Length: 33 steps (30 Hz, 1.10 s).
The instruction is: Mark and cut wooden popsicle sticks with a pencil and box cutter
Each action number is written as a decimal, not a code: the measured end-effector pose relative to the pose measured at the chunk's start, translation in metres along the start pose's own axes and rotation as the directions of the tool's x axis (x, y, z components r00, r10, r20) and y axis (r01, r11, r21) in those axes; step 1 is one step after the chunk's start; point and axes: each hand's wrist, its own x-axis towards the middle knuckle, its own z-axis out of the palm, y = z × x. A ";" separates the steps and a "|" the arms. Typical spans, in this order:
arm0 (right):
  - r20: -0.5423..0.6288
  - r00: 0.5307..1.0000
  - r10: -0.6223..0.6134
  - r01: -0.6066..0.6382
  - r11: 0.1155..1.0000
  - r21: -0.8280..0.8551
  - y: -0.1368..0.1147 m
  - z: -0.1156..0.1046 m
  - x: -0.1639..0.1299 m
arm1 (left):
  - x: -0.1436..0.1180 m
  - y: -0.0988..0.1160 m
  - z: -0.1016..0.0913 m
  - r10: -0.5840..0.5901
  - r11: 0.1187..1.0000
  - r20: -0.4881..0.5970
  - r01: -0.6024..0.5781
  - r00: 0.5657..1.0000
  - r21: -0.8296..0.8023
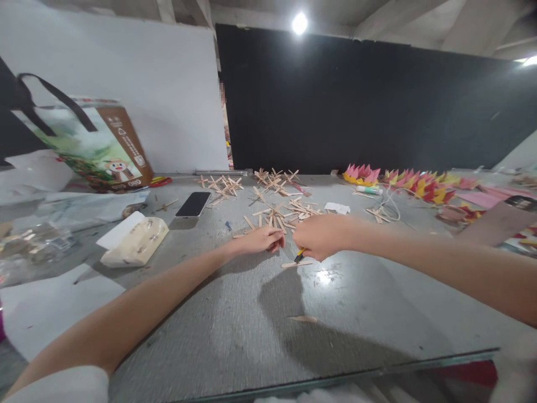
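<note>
Your right hand [321, 238] is closed around a little knife [299, 255], touching a flat stick [297, 263] on the table [251, 324]. Your left hand [262, 239] rests curled beside it, near the middle.

single head cam; looks forward-down over grey table [235, 336]; hands mid-frame, near; black wall [377, 106] far

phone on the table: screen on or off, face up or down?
Cannot tell either. The phone lies flat on the grey table, its upper side plain black and glossy.
</note>
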 end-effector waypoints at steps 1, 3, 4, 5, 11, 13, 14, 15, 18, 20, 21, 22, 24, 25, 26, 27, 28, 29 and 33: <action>-0.004 1.000 -0.004 0.004 1.000 0.000 0.000 0.000 0.000 | 0.001 -0.002 0.000 0.003 1.000 0.002 -0.003 1.000 -0.004; -0.006 1.000 -0.004 0.004 1.000 0.003 -0.001 0.000 0.001 | 0.002 -0.006 0.000 0.011 1.000 -0.003 -0.012 1.000 -0.029; 0.001 1.000 0.002 -0.002 1.000 0.004 -0.002 0.000 0.002 | 0.002 -0.009 0.000 0.015 0.999 -0.010 -0.015 1.000 -0.050; 0.011 1.000 0.009 -0.009 1.000 0.005 -0.003 -0.001 0.003 | 0.003 -0.011 0.001 0.016 0.997 -0.019 -0.018 1.000 -0.073; 0.057 0.998 0.035 -0.034 0.999 -0.019 -0.008 -0.009 0.004 | 0.005 -0.016 0.001 0.003 0.990 -0.051 -0.010 0.999 -0.139; 0.062 0.997 0.041 -0.040 0.999 -0.024 -0.009 -0.012 0.003 | 0.005 -0.015 0.002 0.005 0.988 -0.057 -0.013 0.998 -0.152; 0.066 0.997 0.049 -0.048 0.999 -0.020 -0.010 -0.013 0.003 | 0.005 -0.015 0.002 0.003 0.987 -0.065 -0.013 0.998 -0.160; 0.070 0.996 0.063 -0.062 0.998 -0.011 -0.010 -0.013 0.003 | 0.005 -0.015 0.003 -0.002 0.985 -0.079 -0.012 0.997 -0.170; 0.057 0.993 0.107 -0.110 0.993 0.045 -0.008 -0.011 0.002 | 0.004 -0.017 0.003 -0.014 0.977 -0.179 -0.024 0.984 -0.212; 0.036 0.991 0.125 -0.128 0.985 0.111 -0.003 -0.007 0.000 | 0.005 -0.020 0.002 -0.025 0.964 -0.288 -0.054 0.957 -0.262; 0.026 0.991 0.130 -0.133 0.979 0.154 0.001 -0.005 -0.002 | 0.005 -0.022 0.001 -0.036 0.953 -0.344 -0.071 0.938 -0.294; 0.015 0.990 0.140 -0.140 0.969 0.202 0.005 -0.004 -0.006 | 0.006 -0.024 -0.001 -0.051 0.940 -0.397 -0.090 0.916 -0.329; -0.044 0.979 0.199 -0.178 0.938 0.297 0.013 -0.002 -0.014 | 0.009 -0.028 -0.004 -0.087 0.912 -0.485 -0.126 0.870 -0.390; -0.095 0.963 0.253 -0.208 0.918 0.338 0.016 0.000 -0.020 | 0.010 -0.030 -0.006 -0.107 0.902 -0.518 -0.137 0.849 -0.410; -0.158 0.935 0.317 -0.240 0.895 0.377 0.019 0.002 -0.025 | 0.011 -0.031 -0.008 -0.124 0.897 -0.544 -0.141 0.830 -0.420; -0.230 0.895 0.383 -0.264 0.868 0.420 0.020 0.006 -0.030 | 0.012 -0.032 -0.009 -0.136 0.898 -0.567 -0.141 0.812 -0.418; -0.299 0.845 0.443 -0.276 0.841 0.466 0.020 0.010 -0.034 | 0.012 -0.033 -0.009 -0.141 0.905 -0.584 -0.135 0.799 -0.403; -0.355 0.795 0.491 -0.270 0.812 0.517 0.019 0.016 -0.037 | 0.012 -0.033 -0.009 -0.138 0.919 -0.599 -0.124 0.789 -0.374; -0.405 0.711 0.575 -0.164 0.696 0.699 0.006 0.049 -0.035 | 0.007 -0.025 0.001 -0.038 0.982 -0.613 -0.085 0.790 -0.170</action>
